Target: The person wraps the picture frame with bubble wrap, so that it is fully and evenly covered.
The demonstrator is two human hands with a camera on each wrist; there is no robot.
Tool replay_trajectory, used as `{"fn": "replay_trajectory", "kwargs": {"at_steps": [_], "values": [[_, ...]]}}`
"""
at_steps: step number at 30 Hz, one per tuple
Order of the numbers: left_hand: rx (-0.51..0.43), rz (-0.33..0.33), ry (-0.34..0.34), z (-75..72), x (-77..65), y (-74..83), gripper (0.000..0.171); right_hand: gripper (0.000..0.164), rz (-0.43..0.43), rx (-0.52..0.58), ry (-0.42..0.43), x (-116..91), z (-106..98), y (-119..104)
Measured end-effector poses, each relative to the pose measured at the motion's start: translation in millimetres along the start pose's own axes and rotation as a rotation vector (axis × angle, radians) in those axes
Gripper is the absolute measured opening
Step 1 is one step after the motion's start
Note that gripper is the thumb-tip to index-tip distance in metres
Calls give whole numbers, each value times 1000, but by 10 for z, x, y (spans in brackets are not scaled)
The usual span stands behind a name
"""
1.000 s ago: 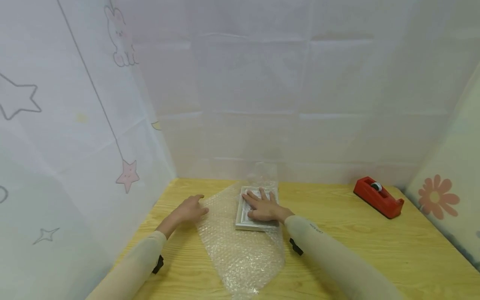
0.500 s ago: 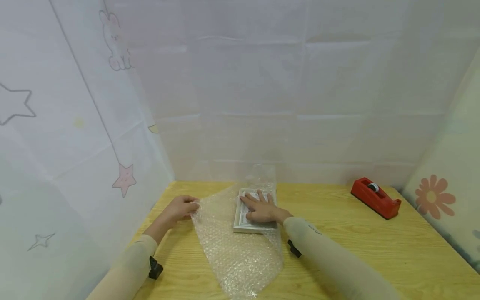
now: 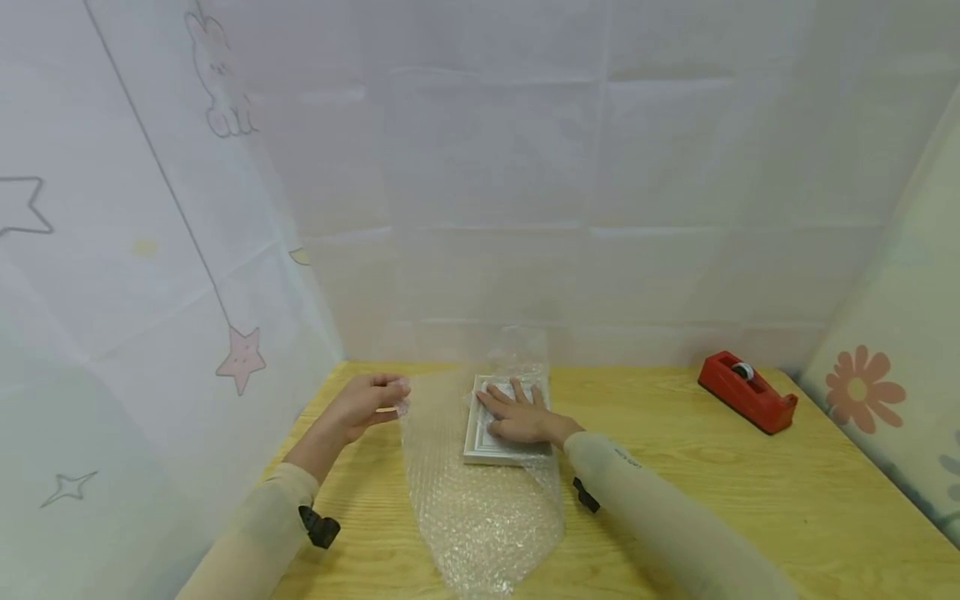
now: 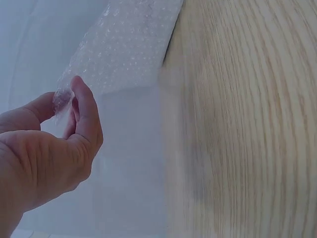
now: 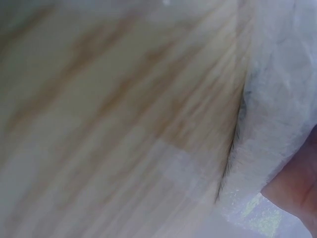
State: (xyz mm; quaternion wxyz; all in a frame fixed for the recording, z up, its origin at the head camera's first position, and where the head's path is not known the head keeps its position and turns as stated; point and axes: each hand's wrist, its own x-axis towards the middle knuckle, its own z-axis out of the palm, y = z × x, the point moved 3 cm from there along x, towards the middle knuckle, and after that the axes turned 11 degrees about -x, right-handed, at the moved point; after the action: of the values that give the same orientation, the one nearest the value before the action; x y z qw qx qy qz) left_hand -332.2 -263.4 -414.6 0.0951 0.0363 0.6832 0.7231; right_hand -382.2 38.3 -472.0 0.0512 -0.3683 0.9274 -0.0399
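Observation:
A sheet of bubble wrap (image 3: 480, 517) lies on the wooden table, and a pale, silvery picture frame (image 3: 480, 446) rests on it. The right hand (image 3: 521, 417) is spread flat on the frame, over a fold of wrap that covers its right side. At the sheet's left corner, the left hand (image 3: 367, 404) pinches the bubble wrap and holds it raised off the table. In the left wrist view, the left hand (image 4: 59, 139) grips the wrap's corner (image 4: 124, 54) between thumb and fingers. Only part of the right hand (image 5: 294, 183) shows in the right wrist view, beside the wrap-covered edge.
A red tape dispenser (image 3: 746, 392) stands at the back right of the wooden table (image 3: 660, 483). White printed sheets (image 3: 480, 183) hang behind the table and along both sides.
My left hand has reached the bubble wrap's left corner, pinched it and lifted it off the table. My right hand stays flat on the picture frame.

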Motion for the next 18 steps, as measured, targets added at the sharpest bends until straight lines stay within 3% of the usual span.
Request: {"fn": "replay_trajectory", "kwargs": {"at_steps": [10, 18], "values": [[-79, -22, -11, 174, 83, 48, 58, 74, -2, -50, 0, -24, -35, 13], [-107, -9, -44, 468, 120, 189, 60, 75, 4, -53, -3, -17, -38, -5]]}}
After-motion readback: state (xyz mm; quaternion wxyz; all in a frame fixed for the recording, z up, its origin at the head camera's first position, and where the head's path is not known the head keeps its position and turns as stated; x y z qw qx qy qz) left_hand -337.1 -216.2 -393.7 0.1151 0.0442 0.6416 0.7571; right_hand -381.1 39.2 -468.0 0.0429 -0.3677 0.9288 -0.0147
